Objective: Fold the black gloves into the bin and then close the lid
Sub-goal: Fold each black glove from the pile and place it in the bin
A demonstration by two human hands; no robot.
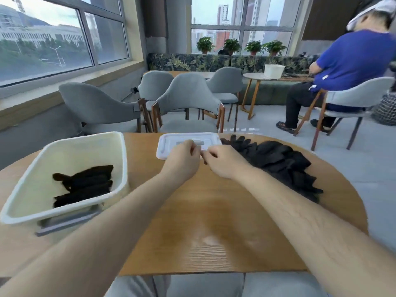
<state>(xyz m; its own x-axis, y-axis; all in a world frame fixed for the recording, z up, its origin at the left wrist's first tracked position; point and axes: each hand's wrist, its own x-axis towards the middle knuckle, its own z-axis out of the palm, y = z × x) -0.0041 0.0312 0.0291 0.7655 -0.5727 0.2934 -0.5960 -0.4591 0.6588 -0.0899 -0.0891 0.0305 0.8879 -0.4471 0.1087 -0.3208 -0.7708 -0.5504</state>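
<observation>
An off-white bin (120, 159) stands at the table's left with several folded black gloves (83, 185) inside. Its white lid (171, 142) lies flat at the table's far middle. A pile of loose black gloves (278, 161) spreads along the right side. My left hand (182, 161) and my right hand (222, 161) meet with curled fingers over the lid's near right corner. A small dark sliver shows under the right hand's fingers. What the hands hold is hidden.
The round wooden table (205, 221) ends close behind the lid. Grey chairs (188, 103) stand just beyond it. A person in a blue shirt (351, 67) sits at another table at the back right.
</observation>
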